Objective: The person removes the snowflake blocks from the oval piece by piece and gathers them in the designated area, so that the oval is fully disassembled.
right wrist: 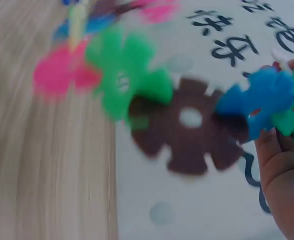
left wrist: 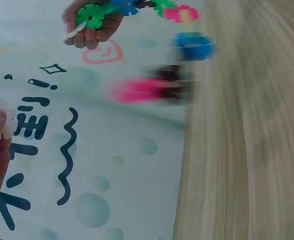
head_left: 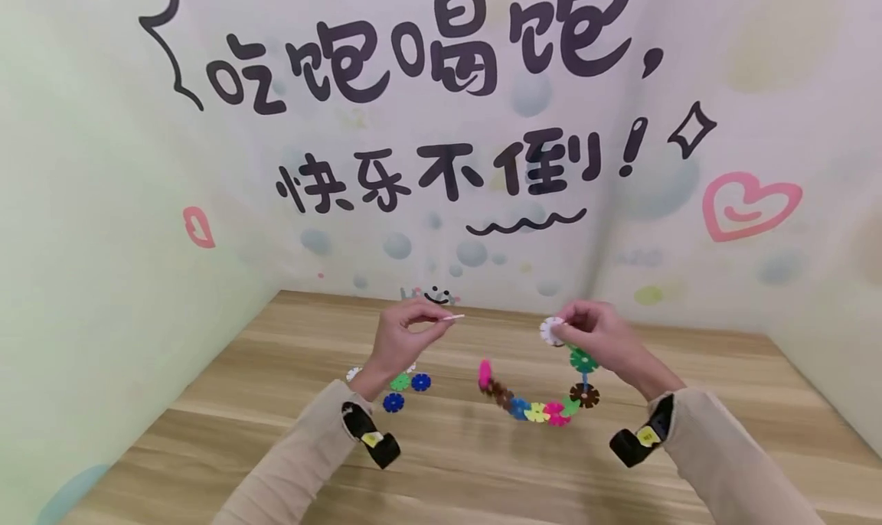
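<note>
My left hand pinches a white notched plastic disc between thumb and fingertips; it appears edge-on in the head view. In the left wrist view the same white disc faces the camera more fully. Across from it, my right hand grips a second white disc at the upper end of a chain of interlocked flower-shaped discs. From there hang a green disc, a blue one and a brown disc. Green, pink, yellow, blue and brown pieces follow, curving up leftward to a pink end disc.
Several loose discs lie on the wooden table beside my left wrist, among them a blue disc, a green disc and a white disc. A printed cloth wall rises behind the table's far edge.
</note>
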`<state>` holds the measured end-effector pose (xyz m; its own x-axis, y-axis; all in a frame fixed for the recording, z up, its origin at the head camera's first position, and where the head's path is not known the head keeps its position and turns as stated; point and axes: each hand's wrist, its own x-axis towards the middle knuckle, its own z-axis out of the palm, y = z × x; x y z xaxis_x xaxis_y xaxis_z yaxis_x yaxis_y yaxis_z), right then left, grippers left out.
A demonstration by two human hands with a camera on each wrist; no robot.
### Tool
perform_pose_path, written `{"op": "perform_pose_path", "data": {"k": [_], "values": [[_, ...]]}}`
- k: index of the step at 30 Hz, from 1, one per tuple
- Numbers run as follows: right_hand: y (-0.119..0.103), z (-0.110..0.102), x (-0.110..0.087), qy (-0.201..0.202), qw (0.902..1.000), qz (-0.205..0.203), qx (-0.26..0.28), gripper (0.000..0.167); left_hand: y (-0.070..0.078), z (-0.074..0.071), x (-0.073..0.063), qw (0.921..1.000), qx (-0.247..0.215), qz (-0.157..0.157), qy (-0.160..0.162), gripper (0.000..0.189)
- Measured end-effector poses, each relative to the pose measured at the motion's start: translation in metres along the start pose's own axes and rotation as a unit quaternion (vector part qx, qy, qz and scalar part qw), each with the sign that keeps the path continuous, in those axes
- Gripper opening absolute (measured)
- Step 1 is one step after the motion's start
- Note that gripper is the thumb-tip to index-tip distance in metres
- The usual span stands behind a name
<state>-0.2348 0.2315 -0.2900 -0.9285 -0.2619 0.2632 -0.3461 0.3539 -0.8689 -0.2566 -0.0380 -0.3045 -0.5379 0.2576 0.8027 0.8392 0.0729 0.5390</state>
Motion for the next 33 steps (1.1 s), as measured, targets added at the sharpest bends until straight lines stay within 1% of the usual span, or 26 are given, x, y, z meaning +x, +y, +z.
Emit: {"op": "perform_pose_path", "data": {"k": [1, 3, 4, 6, 8, 10, 11, 12, 15, 17, 19, 22, 23, 24, 26, 30, 33], "values": [[0.000, 0.001, 0.002, -0.008, 0.9999, -0.005, -0.010, 0.015, 0.003, -0.006, 0.000, 0.9998, 0.000, -0.018, 0.000, 0.007], [-0.002, 0.007, 0.006, -0.024, 0.9995, -0.010, -0.017, 0.016, 0.009, -0.013, 0.000, 0.9988, 0.001, -0.049, -0.009, 0.006], [-0.003, 0.009, 0.008, -0.027, 0.9994, -0.020, -0.013, 0.016, 0.006, -0.014, -0.002, 0.9976, 0.002, -0.067, -0.015, 0.006], [-0.002, 0.011, 0.009, -0.024, 0.9993, -0.027, -0.003, 0.015, -0.004, -0.017, -0.010, 0.9944, 0.007, -0.102, -0.028, 0.007], [0.000, 0.012, 0.008, -0.019, 0.9995, -0.024, 0.002, 0.015, -0.016, -0.021, -0.019, 0.9912, 0.020, -0.123, -0.044, 0.009], [0.003, 0.012, 0.007, -0.014, 0.9997, -0.021, 0.005, 0.016, -0.028, -0.027, -0.027, 0.9863, 0.034, -0.151, -0.058, 0.010], [0.004, 0.012, 0.006, -0.011, 0.9998, -0.018, 0.006, 0.016, -0.032, -0.030, -0.031, 0.9843, 0.039, -0.159, -0.065, 0.010], [0.005, 0.012, 0.006, -0.008, 0.9998, -0.015, 0.007, 0.016, -0.034, -0.033, -0.034, 0.9824, 0.043, -0.165, -0.076, 0.011], [0.008, 0.011, 0.004, 0.000, 1.0000, -0.008, 0.005, 0.018, -0.028, -0.043, -0.038, 0.9729, 0.047, -0.198, -0.109, 0.012], [0.009, 0.011, 0.004, 0.001, 1.0000, -0.004, 0.004, 0.018, -0.022, -0.050, -0.040, 0.9668, 0.055, -0.209, -0.137, 0.013], [0.010, 0.011, 0.003, 0.002, 1.0000, 0.000, 0.002, 0.019, -0.024, -0.057, -0.045, 0.9590, 0.065, -0.224, -0.161, 0.014], [0.010, 0.011, 0.003, 0.001, 1.0000, 0.001, 0.001, 0.019, -0.041, -0.069, -0.057, 0.9473, 0.089, -0.245, -0.186, 0.015], [0.010, 0.011, 0.003, 0.001, 1.0000, 0.000, 0.000, 0.018, -0.048, -0.073, -0.061, 0.9446, 0.090, -0.250, -0.192, 0.016], [0.010, 0.011, 0.002, 0.000, 1.0000, 0.000, -0.001, 0.018, -0.055, -0.077, -0.065, 0.9401, 0.093, -0.261, -0.199, 0.017], [0.011, 0.011, 0.002, 0.000, 1.0000, -0.001, -0.001, 0.018, -0.063, -0.084, -0.073, 0.9333, 0.098, -0.274, -0.210, 0.017], [0.012, 0.012, 0.002, -0.001, 1.0000, 0.003, -0.002, 0.018, -0.073, -0.094, -0.084, 0.9209, 0.096, -0.294, -0.237, 0.016], [0.012, 0.013, 0.001, -0.001, 1.0000, 0.006, 0.000, 0.019, -0.076, -0.099, -0.088, 0.9132, 0.100, -0.298, -0.259, 0.016]]}}
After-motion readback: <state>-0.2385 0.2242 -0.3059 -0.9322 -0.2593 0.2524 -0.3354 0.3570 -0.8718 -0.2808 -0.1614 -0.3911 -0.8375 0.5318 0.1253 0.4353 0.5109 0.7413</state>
